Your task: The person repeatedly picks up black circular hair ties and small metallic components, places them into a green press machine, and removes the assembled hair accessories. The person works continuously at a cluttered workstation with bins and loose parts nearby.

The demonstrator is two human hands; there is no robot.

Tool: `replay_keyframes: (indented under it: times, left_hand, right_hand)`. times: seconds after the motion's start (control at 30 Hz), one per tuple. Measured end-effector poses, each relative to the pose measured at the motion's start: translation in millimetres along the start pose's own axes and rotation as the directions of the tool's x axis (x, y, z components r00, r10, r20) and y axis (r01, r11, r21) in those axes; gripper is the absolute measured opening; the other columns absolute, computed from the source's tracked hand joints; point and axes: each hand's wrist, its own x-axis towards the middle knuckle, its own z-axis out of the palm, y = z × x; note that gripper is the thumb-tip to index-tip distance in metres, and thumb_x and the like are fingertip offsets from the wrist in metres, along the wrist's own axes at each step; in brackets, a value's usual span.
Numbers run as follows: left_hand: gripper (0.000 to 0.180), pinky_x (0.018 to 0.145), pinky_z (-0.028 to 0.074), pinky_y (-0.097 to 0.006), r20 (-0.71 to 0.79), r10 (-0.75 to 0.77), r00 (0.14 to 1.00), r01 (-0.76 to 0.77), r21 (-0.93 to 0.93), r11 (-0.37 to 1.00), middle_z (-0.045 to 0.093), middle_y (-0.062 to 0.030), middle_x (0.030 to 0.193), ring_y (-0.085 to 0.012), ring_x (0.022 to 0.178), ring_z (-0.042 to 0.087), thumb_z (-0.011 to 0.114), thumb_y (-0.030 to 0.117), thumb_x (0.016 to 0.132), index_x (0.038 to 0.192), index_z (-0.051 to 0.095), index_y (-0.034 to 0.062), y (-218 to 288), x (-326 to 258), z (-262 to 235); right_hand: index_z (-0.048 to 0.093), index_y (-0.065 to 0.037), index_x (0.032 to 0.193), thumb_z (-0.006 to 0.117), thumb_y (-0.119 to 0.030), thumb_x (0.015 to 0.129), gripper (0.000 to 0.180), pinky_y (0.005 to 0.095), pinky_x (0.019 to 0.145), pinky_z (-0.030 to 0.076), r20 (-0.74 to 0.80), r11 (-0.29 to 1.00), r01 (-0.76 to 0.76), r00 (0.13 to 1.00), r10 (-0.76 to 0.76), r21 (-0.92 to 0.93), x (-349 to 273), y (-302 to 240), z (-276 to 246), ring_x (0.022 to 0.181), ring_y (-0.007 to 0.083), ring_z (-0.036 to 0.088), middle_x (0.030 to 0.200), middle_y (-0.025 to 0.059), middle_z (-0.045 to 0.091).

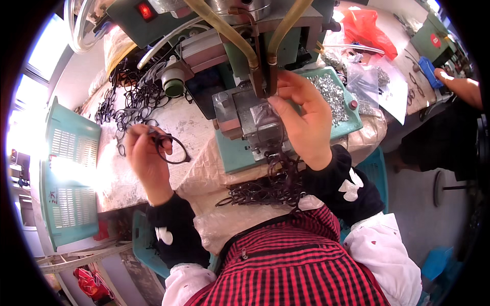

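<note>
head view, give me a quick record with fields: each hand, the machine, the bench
left hand: the left hand holds a dark eyeglass frame front above the bench
right hand: the right hand pinches at the machine's metal block
machine: green bench machine, yellowish hoses, red switch
bench: pile of dark frames; tray of small metal parts
lap: more dark frames

Black bow-printed oversleeves (176, 232), white cuffs, red-checked apron (291, 260).
</note>
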Motion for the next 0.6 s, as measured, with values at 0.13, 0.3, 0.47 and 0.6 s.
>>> replay_keyframes:
  times: [0.13,0.3,0.47,0.6]
  left_hand:
    - [0.024,0.073,0.056,-0.035,0.290,0.466,0.836,-0.531,0.214,0.820,0.067,-0.0217,0.105,-0.0266,0.087,0.068,0.051,0.013,0.100,0.120,0.055,0.0001,49,-11,111]
    - [0.023,0.078,0.060,-0.037,0.170,0.446,0.879,-0.476,0.226,0.850,0.070,-0.0221,0.103,-0.0286,0.087,0.072,0.050,0.009,0.103,0.119,0.058,-0.0049,55,3,123]
    - [0.023,0.078,0.059,-0.037,0.200,0.427,0.882,-0.464,0.212,0.860,0.069,-0.0223,0.106,-0.0281,0.087,0.071,0.051,0.009,0.103,0.120,0.058,-0.0053,57,2,126]
    - [0.023,0.080,0.058,-0.038,0.210,0.416,0.885,-0.456,0.203,0.867,0.069,-0.0238,0.107,-0.0302,0.088,0.071,0.051,0.007,0.103,0.121,0.057,-0.0048,55,0,127]
  right_hand:
    - [0.056,0.001,0.133,0.069,0.001,0.091,0.044,0.0247,0.087,0.052,0.021,0.900,-0.221,0.973,0.230,0.375,-2,-5,5,0.095,0.0111,0.068,0.104,0.0076,0.070]
    - [0.056,0.003,0.129,0.069,0.002,0.091,0.041,0.0256,0.089,0.051,0.064,0.938,-0.164,0.986,0.151,0.305,1,-4,5,0.096,0.0133,0.069,0.105,0.0093,0.072]
    - [0.054,0.004,0.131,0.069,0.003,0.090,0.044,0.0290,0.092,0.051,0.007,0.974,-0.011,1.000,0.009,0.224,2,0,7,0.101,0.0164,0.069,0.099,0.0122,0.074]
    - [0.046,0.006,0.139,0.060,0.008,0.091,0.050,0.0303,0.096,0.050,0.058,0.861,-0.265,0.962,0.267,0.434,-1,-23,6,0.109,0.0184,0.065,0.116,0.0154,0.070]
